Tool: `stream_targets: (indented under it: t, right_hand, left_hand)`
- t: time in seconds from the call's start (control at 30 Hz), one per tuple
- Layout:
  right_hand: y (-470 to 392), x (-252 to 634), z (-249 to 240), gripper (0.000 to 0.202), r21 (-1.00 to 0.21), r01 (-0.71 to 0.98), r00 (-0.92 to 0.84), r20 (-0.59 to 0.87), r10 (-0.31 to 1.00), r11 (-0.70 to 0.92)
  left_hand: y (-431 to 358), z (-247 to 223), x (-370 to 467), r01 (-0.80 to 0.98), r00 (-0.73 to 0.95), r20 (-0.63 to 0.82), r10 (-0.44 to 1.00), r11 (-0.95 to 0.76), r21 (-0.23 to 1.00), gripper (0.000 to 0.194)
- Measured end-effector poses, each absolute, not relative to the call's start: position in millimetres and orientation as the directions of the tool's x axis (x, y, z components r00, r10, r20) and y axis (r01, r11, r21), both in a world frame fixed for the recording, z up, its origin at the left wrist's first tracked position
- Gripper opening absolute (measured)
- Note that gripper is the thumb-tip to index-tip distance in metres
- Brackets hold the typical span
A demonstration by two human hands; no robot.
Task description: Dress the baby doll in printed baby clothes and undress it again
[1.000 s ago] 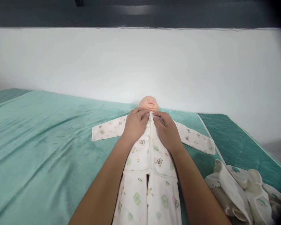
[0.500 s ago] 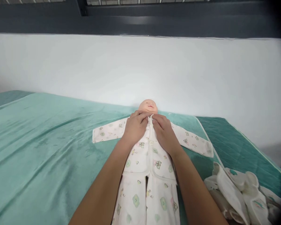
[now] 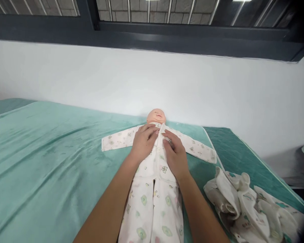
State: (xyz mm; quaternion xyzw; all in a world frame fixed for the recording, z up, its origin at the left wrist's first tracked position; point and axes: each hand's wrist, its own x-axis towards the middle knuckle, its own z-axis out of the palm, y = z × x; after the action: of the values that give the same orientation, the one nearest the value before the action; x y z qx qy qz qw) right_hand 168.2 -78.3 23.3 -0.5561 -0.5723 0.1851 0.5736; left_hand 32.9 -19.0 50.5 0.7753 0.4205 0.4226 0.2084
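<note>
A baby doll (image 3: 156, 115) lies on its back, dressed in a white baby jacket (image 3: 164, 169) with a small green and animal print. Its sleeves are spread to both sides, and matching trousers (image 3: 142, 209) cover the legs. Close to the collar, my left hand (image 3: 145, 141) rests on the chest with its fingertips closed at the front edge. Across the opening, my right hand (image 3: 175, 150) has bent fingers and the thumb apart, touching the jacket's other side. A corner of the front edge stands up between the hands.
Under the doll is a light green blanket (image 3: 53, 162), with a darker green quilted mat (image 3: 223, 145) on the right. Crumpled white printed baby clothes (image 3: 250, 206) lie right of my right forearm. Behind rises a white wall (image 3: 131, 77) below a dark barred window frame (image 3: 152, 38).
My right fingers have drawn back a little from the collar edge and parted from the thumb. My left hand stays at the chest. The view has tilted up, showing more window.
</note>
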Motion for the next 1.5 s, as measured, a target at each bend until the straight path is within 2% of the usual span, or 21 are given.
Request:
stream_targets:
  t: [0.33,0.47,0.93,1.07,1.5]
  right_hand:
    - [-85.5,166.9,23.5,0.029,-0.861,0.418,0.269,0.421,0.866,0.289]
    - [-86.1,167.8,24.2,0.03,-0.859,0.439,0.258,0.401,0.879,0.264]
    - [-87.1,168.7,21.7,0.036,-0.748,0.588,0.138,0.466,0.874,0.306]
    - [-87.2,168.6,22.7,0.037,-0.721,0.612,0.106,0.481,0.87,0.325]
    - [-85.1,167.8,20.0,0.036,-0.808,0.506,0.194,0.447,0.873,0.301]
  left_hand:
    - [-14.4,50.5,26.8,0.285,0.281,0.347,0.895,-0.422,0.86,0.024]
    - [-11.7,49.7,27.0,0.256,0.276,0.305,0.912,-0.375,0.891,0.021]
    - [-13.3,53.0,28.5,0.288,0.268,0.322,0.908,-0.394,0.873,0.013]
    - [-16.3,55.3,30.9,0.304,0.267,0.373,0.889,-0.445,0.842,0.012]
    - [-19.6,56.0,34.4,0.401,0.301,0.489,0.819,-0.574,0.714,0.019]
